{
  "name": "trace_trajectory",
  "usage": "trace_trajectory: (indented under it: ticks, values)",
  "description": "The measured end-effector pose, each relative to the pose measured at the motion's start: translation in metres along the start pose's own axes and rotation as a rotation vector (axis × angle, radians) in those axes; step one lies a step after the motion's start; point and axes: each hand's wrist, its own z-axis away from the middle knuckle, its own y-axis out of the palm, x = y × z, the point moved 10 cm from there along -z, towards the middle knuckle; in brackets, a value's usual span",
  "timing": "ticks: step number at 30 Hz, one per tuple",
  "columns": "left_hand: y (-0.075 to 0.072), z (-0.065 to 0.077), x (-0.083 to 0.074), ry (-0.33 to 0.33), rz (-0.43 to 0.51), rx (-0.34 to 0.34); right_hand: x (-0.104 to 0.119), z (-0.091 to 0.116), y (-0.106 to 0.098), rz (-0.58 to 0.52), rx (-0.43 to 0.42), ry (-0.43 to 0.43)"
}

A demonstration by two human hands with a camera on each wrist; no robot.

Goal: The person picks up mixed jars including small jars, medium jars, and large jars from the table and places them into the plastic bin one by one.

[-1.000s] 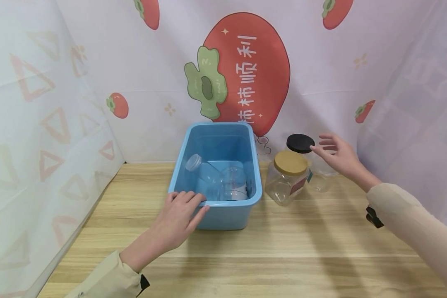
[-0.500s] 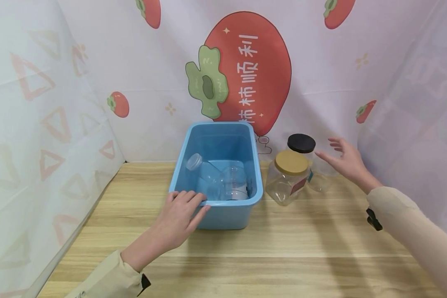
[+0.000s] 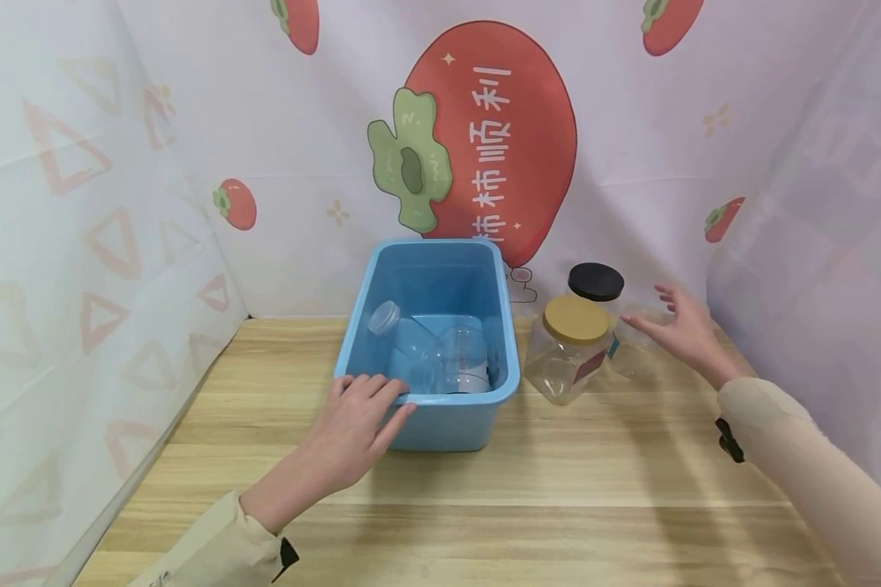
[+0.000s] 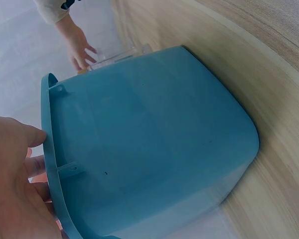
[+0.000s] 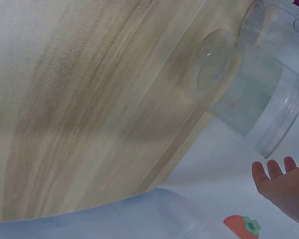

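My left hand (image 3: 356, 428) grips the front rim of a blue plastic bin (image 3: 440, 425); in the left wrist view its thumb lies outside the rim, with fingers over the other side. To the right, my right hand (image 3: 681, 333) hovers with spread fingers beside a clear, lidless-looking jar (image 3: 635, 361). In the right wrist view those fingers are near the mouth end of the clear jar (image 5: 259, 94), with a gap showing. Inside the bin are a clear container with a translucent cap (image 3: 384, 318) and a clear jar with a pale label (image 3: 464, 367).
Right of the bin stands a clear jar with a gold lid (image 3: 576, 319), and behind it one with a black lid (image 3: 595, 281). All sit on a wooden table (image 3: 558, 497). A printed white cloth (image 3: 294, 106) hangs behind and at both sides.
My right hand has moved right and down, away from the black lid to the clear jar behind the gold-lidded one. My left hand has stayed on the bin's rim.
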Motion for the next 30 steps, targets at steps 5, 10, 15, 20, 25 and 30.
trace_trajectory:
  ticks: [5, 10, 15, 20, 25, 30]
  values:
    - [0.001, -0.001, 0.001, -0.003, 0.004, 0.004, -0.011, 0.001, 0.007, -0.011, 0.028, 0.033]
    - [0.001, -0.001, 0.002, -0.008, 0.004, 0.007, -0.020, 0.001, 0.014, -0.025, 0.043, 0.057]
    - [0.001, 0.000, 0.002, -0.009, 0.003, 0.004, -0.025, 0.001, 0.020, -0.048, 0.047, 0.067]
    - [0.001, -0.001, 0.002, -0.014, 0.006, 0.006, -0.029, 0.003, 0.024, -0.082, 0.037, 0.074]
    - [0.001, -0.001, 0.002, -0.019, 0.007, 0.008, -0.035, 0.004, 0.025, -0.108, 0.027, 0.098]
    - [0.001, -0.001, 0.002, -0.016, 0.004, 0.004, -0.041, 0.005, 0.027, -0.105, 0.021, 0.118]
